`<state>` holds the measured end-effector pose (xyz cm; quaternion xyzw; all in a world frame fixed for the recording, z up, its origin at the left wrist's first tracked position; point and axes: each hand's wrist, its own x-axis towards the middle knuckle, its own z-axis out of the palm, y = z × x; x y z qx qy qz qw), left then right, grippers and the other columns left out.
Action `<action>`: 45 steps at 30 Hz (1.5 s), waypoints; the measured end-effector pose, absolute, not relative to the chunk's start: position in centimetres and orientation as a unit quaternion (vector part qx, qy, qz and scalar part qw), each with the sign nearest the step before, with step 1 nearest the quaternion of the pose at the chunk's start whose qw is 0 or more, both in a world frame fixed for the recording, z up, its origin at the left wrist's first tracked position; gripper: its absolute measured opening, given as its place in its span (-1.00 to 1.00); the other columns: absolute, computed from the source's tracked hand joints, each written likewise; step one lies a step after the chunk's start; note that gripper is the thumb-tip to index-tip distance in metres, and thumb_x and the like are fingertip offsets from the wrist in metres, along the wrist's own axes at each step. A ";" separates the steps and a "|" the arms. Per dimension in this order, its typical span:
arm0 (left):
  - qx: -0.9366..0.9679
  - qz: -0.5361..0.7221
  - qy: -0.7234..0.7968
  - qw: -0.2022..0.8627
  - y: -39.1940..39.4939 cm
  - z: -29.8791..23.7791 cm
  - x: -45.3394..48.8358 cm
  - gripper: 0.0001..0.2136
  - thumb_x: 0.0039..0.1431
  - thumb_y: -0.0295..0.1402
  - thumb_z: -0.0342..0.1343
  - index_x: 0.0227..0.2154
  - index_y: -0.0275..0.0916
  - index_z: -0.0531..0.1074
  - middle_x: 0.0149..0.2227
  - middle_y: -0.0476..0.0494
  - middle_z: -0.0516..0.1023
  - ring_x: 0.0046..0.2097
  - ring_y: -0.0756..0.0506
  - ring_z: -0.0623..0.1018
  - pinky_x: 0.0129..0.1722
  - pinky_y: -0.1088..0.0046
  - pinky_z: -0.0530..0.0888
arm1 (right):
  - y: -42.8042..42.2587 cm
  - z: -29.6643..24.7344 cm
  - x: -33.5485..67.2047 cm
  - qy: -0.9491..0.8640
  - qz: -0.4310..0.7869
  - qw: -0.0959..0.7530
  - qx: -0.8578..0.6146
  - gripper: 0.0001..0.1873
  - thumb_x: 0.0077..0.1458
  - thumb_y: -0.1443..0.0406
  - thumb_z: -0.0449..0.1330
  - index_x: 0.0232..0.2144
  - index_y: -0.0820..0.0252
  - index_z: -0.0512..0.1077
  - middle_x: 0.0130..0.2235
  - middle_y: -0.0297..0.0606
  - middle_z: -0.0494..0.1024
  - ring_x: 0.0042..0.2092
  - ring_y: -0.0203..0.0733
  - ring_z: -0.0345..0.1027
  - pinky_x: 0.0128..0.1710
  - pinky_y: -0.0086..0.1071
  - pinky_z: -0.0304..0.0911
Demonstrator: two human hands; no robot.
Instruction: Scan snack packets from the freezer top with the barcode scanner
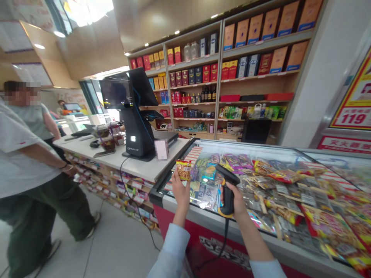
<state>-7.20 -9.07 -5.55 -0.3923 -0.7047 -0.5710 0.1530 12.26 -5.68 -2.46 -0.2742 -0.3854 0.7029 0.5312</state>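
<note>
A small snack packet (183, 170) stands upright, held tight in the left grip (181, 189), near the black barcode scanner (227, 192) closed in the right grip (233, 199).

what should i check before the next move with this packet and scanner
1. Left hand grip on the snack packet: ok, held upright between fingers and thumb.
2. Right hand on the black handheld barcode scanner: ok, wrapped around the handle.
3. Scanner head aimed at the packet: ok, it appears tilted toward it, with a gap between them.
4. Barcode facing the scanner: cannot tell, no barcode shows on the packet.
5. Scanner cable: ok, hanging loose below the scanner.
6. Checkout terminal display: cannot tell, nothing on it is readable.
</note>
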 end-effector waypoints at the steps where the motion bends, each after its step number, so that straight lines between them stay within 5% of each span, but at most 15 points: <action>1: -0.387 -0.562 -0.715 0.155 -9.4 -5.9 -8.6 -0.33 0.13 -0.27 0.13 0.28 -0.17 0.04 0.10 -0.32 0.31 0.10 -0.26 0.41 0.03 0.19 0.42 | -5.8 -2.8 10.9 -0.381 0.710 0.525 -0.273 -0.64 -0.23 0.06 0.36 -0.54 0.23 0.43 -0.64 -0.35 0.44 -0.71 -0.32 0.23 -0.77 -0.48 0.16; 9: -0.420 -0.449 -0.768 0.179 -9.8 -8.7 -15.9 -0.37 0.15 -0.18 0.09 0.23 -0.35 0.13 0.02 -0.40 0.39 0.08 -0.28 0.43 0.05 0.13 0.41 | -6.5 -5.9 3.3 -0.341 0.750 0.493 -0.280 -0.62 -0.25 0.05 0.35 -0.61 0.25 0.40 -0.65 -0.36 0.42 -0.71 -0.35 0.23 -0.76 -0.49 0.15; 13: -0.424 -0.377 -0.791 0.230 -9.2 -9.8 -16.0 -0.34 0.15 -0.10 0.07 0.22 -0.42 0.15 0.15 -0.49 0.30 0.22 -0.36 0.27 0.21 -0.05 0.21 | -6.4 -6.8 2.4 -0.328 0.762 0.470 -0.302 -0.60 -0.22 0.03 0.33 -0.63 0.25 0.39 -0.69 -0.36 0.38 -0.72 -0.34 0.21 -0.77 -0.49 0.13; 17: -0.447 -0.340 -0.794 0.232 -9.1 -10.1 -15.6 -0.39 0.23 -0.15 -0.03 0.24 -0.46 0.12 0.22 -0.50 0.23 0.25 -0.34 0.24 0.24 0.00 0.18 | -6.4 -6.8 2.4 -0.325 0.759 0.478 -0.300 -0.62 -0.23 0.04 0.34 -0.61 0.24 0.40 -0.66 -0.36 0.41 -0.72 -0.34 0.22 -0.77 -0.48 0.14; 25: -0.430 -0.328 -0.811 0.224 -9.4 -9.4 -15.3 -0.52 0.26 -0.36 -0.15 0.22 -0.42 0.17 0.21 -0.43 0.28 0.21 -0.29 0.30 0.20 0.08 0.27 | -6.5 -7.0 2.3 -0.350 0.746 0.473 -0.311 -0.63 -0.19 0.05 0.32 -0.60 0.23 0.39 -0.66 -0.35 0.42 -0.71 -0.34 0.23 -0.76 -0.49 0.14; 35: -0.432 -0.358 -0.790 0.245 -9.5 -9.6 -15.4 -0.49 0.25 -0.32 -0.13 0.22 -0.44 0.15 0.26 -0.50 0.19 0.30 -0.32 0.19 0.24 0.00 0.18 | -7.7 -5.4 3.2 -0.338 0.736 0.492 -0.319 -0.66 -0.20 0.06 0.29 -0.58 0.21 0.36 -0.68 -0.41 0.38 -0.72 -0.34 0.21 -0.79 -0.48 0.15; 45: -0.524 -0.429 -0.703 0.218 -9.1 -7.5 -10.5 -0.46 0.19 -0.32 -0.04 0.21 -0.42 0.10 0.27 -0.51 0.12 0.33 -0.34 0.08 0.27 -0.06 0.10 | -11.0 -2.7 14.9 -0.353 0.683 0.551 -0.323 -0.62 -0.17 0.05 0.35 -0.49 0.23 0.38 -0.62 -0.40 0.43 -0.70 -0.33 0.26 -0.78 -0.50 0.19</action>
